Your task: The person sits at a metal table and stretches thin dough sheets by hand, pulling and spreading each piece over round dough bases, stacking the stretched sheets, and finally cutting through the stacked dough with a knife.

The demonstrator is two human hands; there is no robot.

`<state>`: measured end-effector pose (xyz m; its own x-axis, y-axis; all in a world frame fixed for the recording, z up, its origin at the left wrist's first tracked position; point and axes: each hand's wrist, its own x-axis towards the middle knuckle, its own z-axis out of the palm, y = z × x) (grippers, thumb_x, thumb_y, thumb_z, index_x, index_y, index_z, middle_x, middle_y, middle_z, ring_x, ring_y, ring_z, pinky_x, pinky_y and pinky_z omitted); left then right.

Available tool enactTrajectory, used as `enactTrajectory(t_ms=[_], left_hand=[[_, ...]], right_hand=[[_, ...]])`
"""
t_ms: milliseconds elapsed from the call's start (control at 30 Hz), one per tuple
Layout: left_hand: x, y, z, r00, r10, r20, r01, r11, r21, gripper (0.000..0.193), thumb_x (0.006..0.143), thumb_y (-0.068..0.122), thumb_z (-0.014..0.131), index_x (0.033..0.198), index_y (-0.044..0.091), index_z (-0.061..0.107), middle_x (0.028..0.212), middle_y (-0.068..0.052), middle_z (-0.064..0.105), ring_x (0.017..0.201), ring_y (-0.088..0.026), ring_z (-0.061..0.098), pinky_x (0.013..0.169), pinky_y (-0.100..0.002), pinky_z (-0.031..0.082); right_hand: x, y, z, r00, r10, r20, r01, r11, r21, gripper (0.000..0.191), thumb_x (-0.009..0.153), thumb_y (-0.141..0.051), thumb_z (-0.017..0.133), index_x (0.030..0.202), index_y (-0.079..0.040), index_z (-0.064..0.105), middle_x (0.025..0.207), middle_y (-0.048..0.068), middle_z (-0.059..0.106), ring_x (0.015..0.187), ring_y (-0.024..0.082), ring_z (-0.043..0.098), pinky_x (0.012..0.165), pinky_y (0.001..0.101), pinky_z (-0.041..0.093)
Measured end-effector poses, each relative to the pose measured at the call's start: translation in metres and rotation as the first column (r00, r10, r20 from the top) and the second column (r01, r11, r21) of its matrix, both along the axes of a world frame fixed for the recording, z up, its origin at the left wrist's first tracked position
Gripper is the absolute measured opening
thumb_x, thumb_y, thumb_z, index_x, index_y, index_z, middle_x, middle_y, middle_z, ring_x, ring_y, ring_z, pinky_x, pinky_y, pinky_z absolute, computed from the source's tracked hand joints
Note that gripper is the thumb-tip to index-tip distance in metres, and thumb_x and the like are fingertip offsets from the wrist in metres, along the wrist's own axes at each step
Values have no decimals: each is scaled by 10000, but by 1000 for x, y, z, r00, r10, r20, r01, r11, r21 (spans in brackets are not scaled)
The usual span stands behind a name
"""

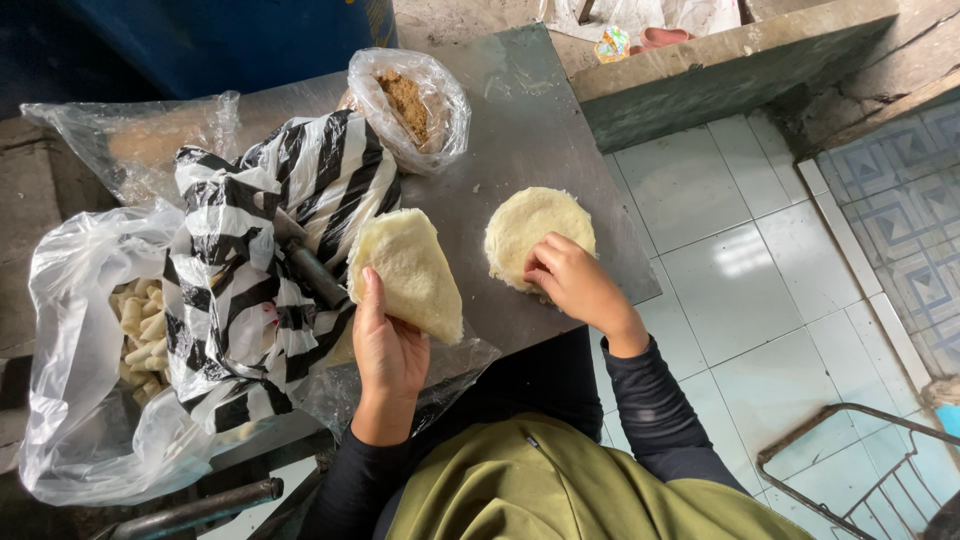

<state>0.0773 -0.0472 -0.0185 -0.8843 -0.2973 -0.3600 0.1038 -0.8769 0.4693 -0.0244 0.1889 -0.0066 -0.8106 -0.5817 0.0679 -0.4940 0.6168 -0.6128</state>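
Right now our left hand (388,350) is curled around a pale wedge-shaped piece of dough (408,272), thumb up along its near-left edge, holding it tilted above the grey metal desk (520,130). The wedge's long axis runs from upper left to lower right, w/ its broad end pointing toward our body. Our right hand (572,285) is bent over, fingertips pressed onto the near rim of a round flat dough disc (530,232) — whether it's pinching the edge or just pressing, we cannot tell. The disc lies flat on the desk, just right of the wedge, the two apart but near; the right hand is the closer one to it.

Room is tight on the left: a black-and-white striped plastic bag (270,250) sits right beside the wedge, w/ a clear bag of pale sticks (135,325) further left & a clear bag of brown crumbs (410,105) behind. The desk's right edge runs just past the disc — beyond it, tiled floor (740,260). Bare desk surface lies behind the disc.
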Motion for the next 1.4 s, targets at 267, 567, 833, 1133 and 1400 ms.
enactTrajectory(t_ms=[267,567,833,1133,1400], left_hand=[[-9,28,-11,984,-168,-59,169,985,13,536,1060,426,525,1430,40,497,1307,-81,612,1153,-164,625,970,-338,521],[-11,50,-12,943,-273,-191,283,959,27,679,1051,591,333,1418,47,509,1281,-79,638,1163,-188,617,1007,-348,482],[-10,42,-20,933,-329,-144,237,864,-444,390,997,188,651,1341,24,564,1175,-34,640,1089,-105,606,996,-285,501],[-14,41,-23,943,-322,-89,235,829,-508,179,1013,120,680,1140,5,626,1029,-13,664,914,-61,591,818,-230,496],[-11,47,-25,942,-318,-110,259,894,-365,161,1043,132,644,1152,23,597,1034,2,643,921,-52,582,826,-227,491]], right_hand=[[-9,-7,3,978,-195,-69,169,948,-271,230,1014,-24,566,1218,-45,671,1120,87,598,909,185,670,780,309,546],[43,-42,11,988,14,154,71,844,-532,391,843,-137,837,1150,-52,610,1001,-8,583,855,76,547,742,237,490],[34,-30,-14,923,36,382,242,718,-653,122,1036,-74,676,1118,13,698,1121,15,667,967,65,608,871,234,508],[37,-24,-20,826,40,563,394,673,-626,162,1005,-66,668,1143,15,692,1030,11,708,940,61,634,855,224,523],[35,-15,-27,651,193,734,548,550,-630,111,1020,-55,681,1121,-10,693,972,-9,663,823,42,576,653,183,451]])
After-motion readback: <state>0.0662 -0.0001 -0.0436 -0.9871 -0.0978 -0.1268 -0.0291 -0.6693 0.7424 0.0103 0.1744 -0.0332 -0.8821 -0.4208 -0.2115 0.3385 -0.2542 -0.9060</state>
